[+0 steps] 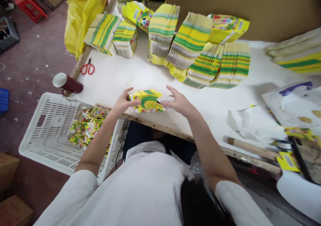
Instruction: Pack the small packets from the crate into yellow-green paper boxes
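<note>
By the front edge of the table (105,85), the left hand (122,102) pinches one end of the yellow-green carton (149,102), seemingly to steady it, while the right hand (182,102), fingers spread, thumbs its white end.

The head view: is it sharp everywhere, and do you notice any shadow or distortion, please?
In the head view, the small print on the carton is too soft to read; in the head view, the layered sheets at the right edge look smeared and stretched; also in the head view, soft shadows fall on the white tabletop.
</note>
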### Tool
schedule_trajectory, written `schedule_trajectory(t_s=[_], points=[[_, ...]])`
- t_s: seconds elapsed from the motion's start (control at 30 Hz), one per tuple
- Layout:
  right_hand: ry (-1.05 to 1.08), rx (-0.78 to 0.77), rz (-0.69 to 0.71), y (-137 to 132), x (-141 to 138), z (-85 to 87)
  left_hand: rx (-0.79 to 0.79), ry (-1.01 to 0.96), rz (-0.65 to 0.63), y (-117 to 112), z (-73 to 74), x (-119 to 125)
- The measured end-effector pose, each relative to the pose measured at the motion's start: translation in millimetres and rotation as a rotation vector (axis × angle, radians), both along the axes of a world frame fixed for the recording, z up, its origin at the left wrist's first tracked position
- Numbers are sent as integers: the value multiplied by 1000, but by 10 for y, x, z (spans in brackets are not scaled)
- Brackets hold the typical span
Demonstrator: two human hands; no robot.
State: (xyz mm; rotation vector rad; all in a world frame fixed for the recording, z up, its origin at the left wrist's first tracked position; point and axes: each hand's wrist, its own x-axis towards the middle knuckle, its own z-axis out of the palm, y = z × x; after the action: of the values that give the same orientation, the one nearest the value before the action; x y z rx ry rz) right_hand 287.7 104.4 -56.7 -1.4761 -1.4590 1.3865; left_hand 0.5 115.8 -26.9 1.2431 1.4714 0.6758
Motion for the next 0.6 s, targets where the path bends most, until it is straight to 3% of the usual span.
schedule_trajectory(t_s=[0.13, 0.27, 0.33, 0.4, 0.47, 0.53, 0.6], points=[[-147, -43, 153, 332, -6, 128, -210, -54, 27, 85, 53, 40], [-275, -30, 196, 351, -3, 314, -246, -93, 70, 96, -10, 48], [-360, 130, 117, 250, -2, 492, -239, -82, 88, 88, -34, 41], [-383, 396, 20, 102, -47, 700, -229, -67, 110, 75, -43, 32], [-404, 584, 35, -60, -154, 871, -218, -64, 130, 62, -46, 23], [-486, 643, 137, -197, -301, 941, -200, -56, 149, 53, -62, 13], [-610, 606, 195, -282, -439, 899, -165, -45, 170, 50, -99, -2]])
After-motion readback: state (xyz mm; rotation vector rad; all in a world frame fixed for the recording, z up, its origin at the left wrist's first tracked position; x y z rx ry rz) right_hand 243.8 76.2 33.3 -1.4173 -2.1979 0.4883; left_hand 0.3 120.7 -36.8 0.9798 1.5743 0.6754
